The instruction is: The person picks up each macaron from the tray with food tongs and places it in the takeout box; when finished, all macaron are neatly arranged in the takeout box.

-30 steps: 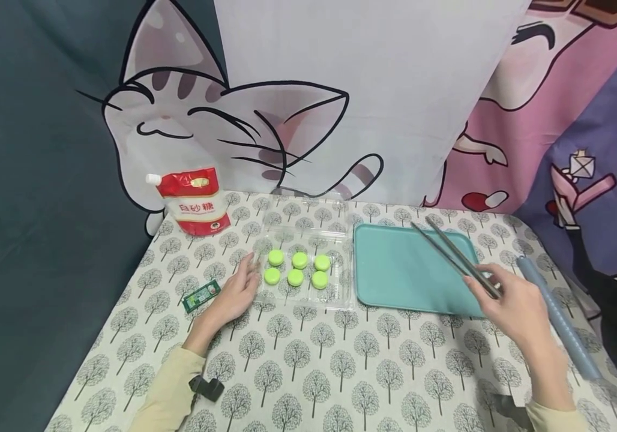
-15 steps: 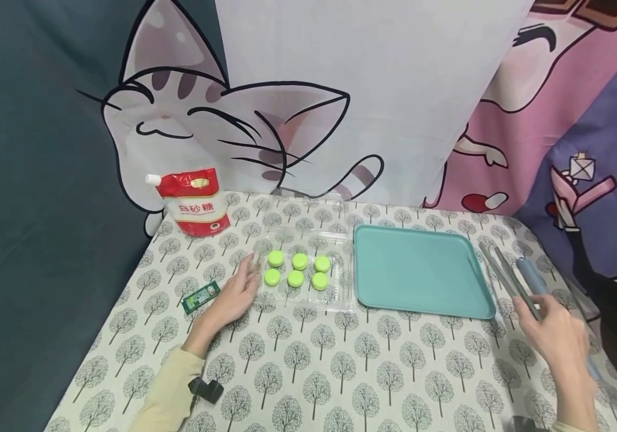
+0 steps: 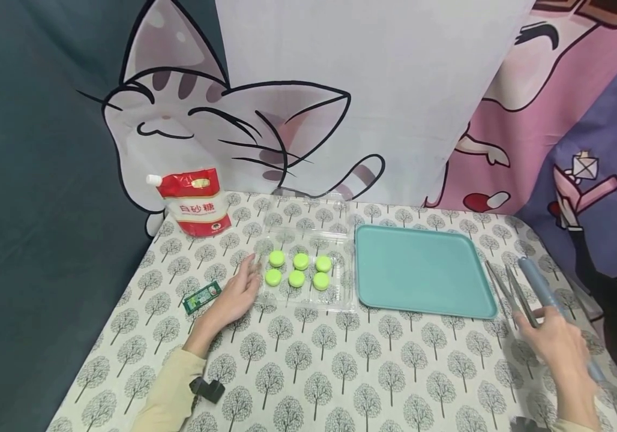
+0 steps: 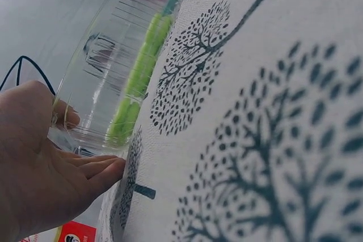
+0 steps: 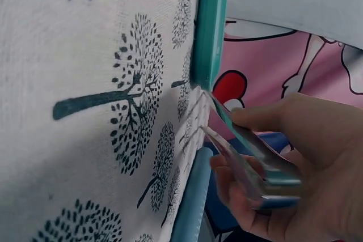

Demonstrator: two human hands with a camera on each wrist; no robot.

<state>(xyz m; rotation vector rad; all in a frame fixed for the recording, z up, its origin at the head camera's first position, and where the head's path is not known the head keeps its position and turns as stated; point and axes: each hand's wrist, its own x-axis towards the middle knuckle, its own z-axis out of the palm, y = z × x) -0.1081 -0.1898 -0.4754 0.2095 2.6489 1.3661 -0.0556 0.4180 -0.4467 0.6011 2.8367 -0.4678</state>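
My left hand (image 3: 238, 292) lies at the left side of a clear plastic clamshell box (image 3: 341, 300), fingers mostly straight. In the left wrist view, the thumb (image 4: 67, 114) is at the box's rim and the fingers lie along its side. Several green macarons (image 3: 296, 278) sit in two rows in the box, whose lid (image 3: 308, 210) is folded back. My right hand (image 3: 557, 342) holds metal tongs (image 3: 524, 303) just right of the teal tray (image 3: 427, 270). In the right wrist view, the tong tips are apart, with nothing between them, close to the tablecloth.
A red and white pouch (image 3: 197, 204) with a white cap stands at the back left. A small green packet (image 3: 202, 297) lies left of my left hand. Partly behind my right hand is a blue-grey rod (image 3: 541, 285). Printed cloths hang behind the table.
My right hand has carried the tongs from above the tray to the right of it, and their tips now point down near the table. The left hand and box have stayed put.
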